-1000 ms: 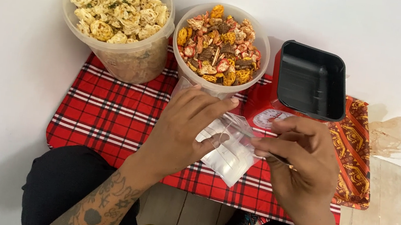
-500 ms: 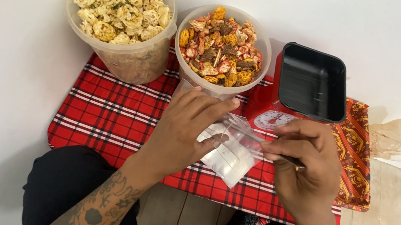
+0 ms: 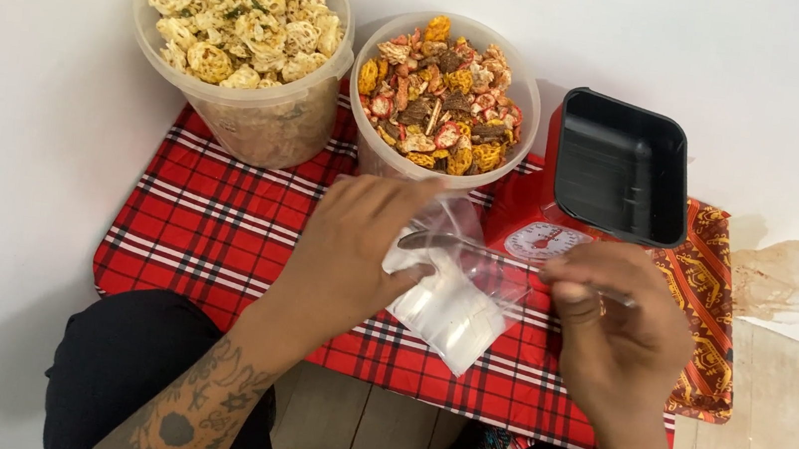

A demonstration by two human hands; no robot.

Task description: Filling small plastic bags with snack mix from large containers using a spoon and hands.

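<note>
Both hands pull open the mouth of a small clear plastic bag above the red tartan cloth.

The left hand pinches the bag's near lip and the right hand the far lip, fingers closed on the film. The opening step looks underway; next, the mouth needs holding wide. The tub of mixed red-orange snacks, the tub of pale ring crackers and the black tray on the red scale stand behind. Since the earlier frame, the hands have drawn slightly apart.
</note>
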